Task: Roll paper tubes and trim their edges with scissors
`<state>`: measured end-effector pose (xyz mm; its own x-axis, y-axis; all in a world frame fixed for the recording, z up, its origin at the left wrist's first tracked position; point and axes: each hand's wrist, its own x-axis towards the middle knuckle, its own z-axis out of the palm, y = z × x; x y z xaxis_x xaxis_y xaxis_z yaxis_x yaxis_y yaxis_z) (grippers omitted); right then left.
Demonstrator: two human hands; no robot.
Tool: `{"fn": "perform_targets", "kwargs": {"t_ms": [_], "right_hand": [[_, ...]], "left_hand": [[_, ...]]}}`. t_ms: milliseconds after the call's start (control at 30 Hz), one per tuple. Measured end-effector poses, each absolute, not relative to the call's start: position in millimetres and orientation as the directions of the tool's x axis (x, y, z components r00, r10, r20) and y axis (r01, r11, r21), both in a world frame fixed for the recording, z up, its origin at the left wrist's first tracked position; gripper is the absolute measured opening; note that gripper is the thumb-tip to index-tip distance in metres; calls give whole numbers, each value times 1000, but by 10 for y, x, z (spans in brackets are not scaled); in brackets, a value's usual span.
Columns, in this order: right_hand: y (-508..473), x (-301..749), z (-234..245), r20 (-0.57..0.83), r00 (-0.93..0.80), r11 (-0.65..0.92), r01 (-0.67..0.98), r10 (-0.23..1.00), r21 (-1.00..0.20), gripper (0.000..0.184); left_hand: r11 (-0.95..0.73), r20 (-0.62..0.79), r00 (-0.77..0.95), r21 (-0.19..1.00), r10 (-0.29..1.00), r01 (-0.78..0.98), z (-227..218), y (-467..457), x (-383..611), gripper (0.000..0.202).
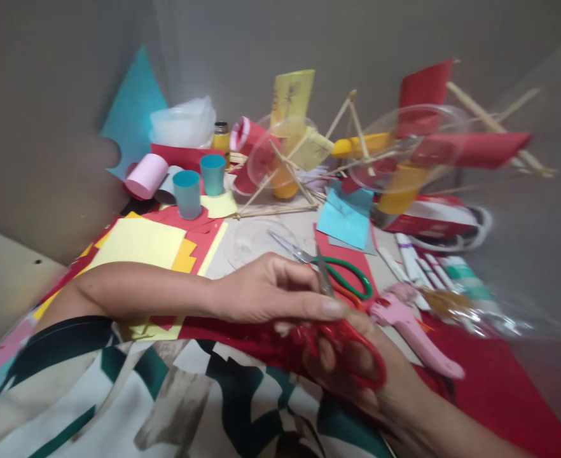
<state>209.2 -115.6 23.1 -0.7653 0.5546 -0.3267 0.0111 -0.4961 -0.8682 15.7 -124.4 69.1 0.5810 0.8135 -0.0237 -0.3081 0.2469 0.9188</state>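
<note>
Scissors handles point(345, 332) red; glue gun point(420, 340) pink; cups point(187, 196) teal; garment point(189, 388) patterned white, dark green.

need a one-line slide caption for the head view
Left hand and right hand meeting at red-handled scissors, with green-handled scissors lying just beyond.

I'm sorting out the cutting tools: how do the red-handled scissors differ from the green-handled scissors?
The red-handled scissors are held in the right hand, while the green-handled scissors lie unheld beyond it. The visible blade of the red-handled scissors points mostly away from the person; the green-handled scissors point more to the left. Both have metal blades and looped handles.
</note>
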Motion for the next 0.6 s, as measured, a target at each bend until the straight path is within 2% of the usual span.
{"fn": "perform_targets", "kwargs": {"t_ms": [67,167,300,467,600], "right_hand": [[-1137,2063,226,-308,-780,-524,-30,545,-851,48],[-1104,2037,206,-318,-811,-545,-1,491,-839,47],[-1070,2023,193,-230,-895,-593,-47,383,-804,54],[-1036,2028,154,-44,-940,-710,-223,337,-668,47],[-1050,2080,125,2,-952,-759,-246,307,-603,40]], "left_hand": [[270,-51,582,916,812,-297,700,-1233,145,23],[299,-109,592,926,799,-233,689,-1202,115,26],[297,-157,588,943,793,-148,676,-1173,95,28],[251,-100,533,943,841,-219,670,-1166,128,26],[228,-73,486,937,871,-266,665,-1169,147,27]]}}
